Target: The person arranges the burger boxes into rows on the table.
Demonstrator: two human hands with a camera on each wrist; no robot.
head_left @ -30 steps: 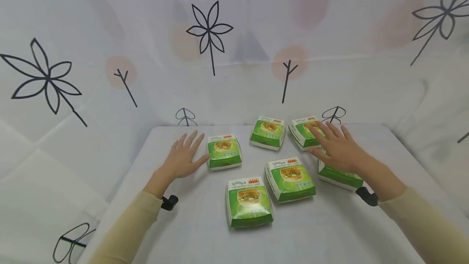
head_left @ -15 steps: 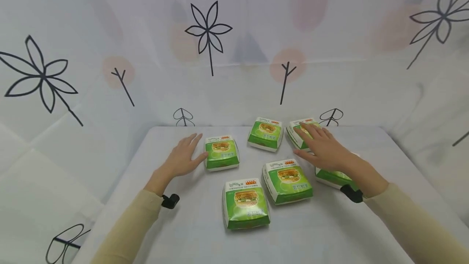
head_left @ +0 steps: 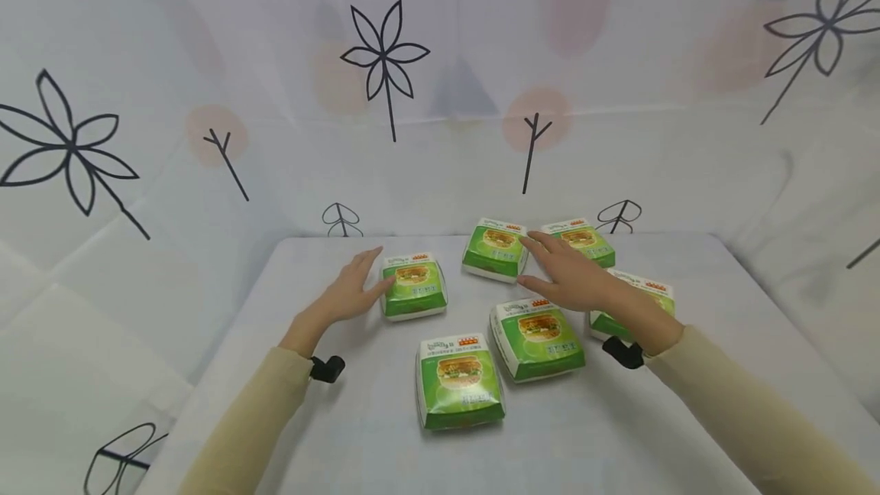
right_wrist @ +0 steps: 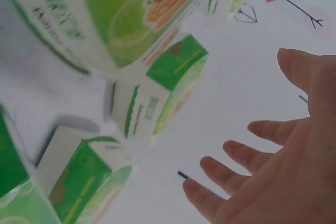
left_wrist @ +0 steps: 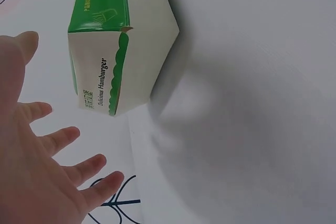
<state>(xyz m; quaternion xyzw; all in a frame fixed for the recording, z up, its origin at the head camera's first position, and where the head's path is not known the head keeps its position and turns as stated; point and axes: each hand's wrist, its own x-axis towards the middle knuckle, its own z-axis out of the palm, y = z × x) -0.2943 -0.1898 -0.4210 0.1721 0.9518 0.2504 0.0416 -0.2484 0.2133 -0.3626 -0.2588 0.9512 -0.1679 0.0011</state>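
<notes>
Several green-and-white hamburger boxes lie on the white table. My left hand (head_left: 347, 292) is beside the leftmost hamburger box (head_left: 414, 289), its thumb overlapping that box in the head view. In the left wrist view the fingers are spread, apart from the white side of the hamburger box (left_wrist: 100, 66). My right hand (head_left: 574, 277) hovers with straight fingers among the right-hand boxes. Its fingertips come close to the back middle hamburger box (head_left: 493, 250). Below it sits the central hamburger box (head_left: 539, 338). The right wrist view shows the right palm (right_wrist: 289, 182) holding nothing.
Nearest the front is another hamburger box (head_left: 459, 384). At the back right stands one more hamburger box (head_left: 584, 239), and a further hamburger box (head_left: 642, 292) is partly behind the right forearm. A white patterned cloth (head_left: 440, 159) rises behind the table (head_left: 330, 434).
My right hand has moved left, from over the right-hand boxes towards the back middle one. The left hand has barely shifted, its thumb now overlapping the leftmost box. The boxes stay in place.
</notes>
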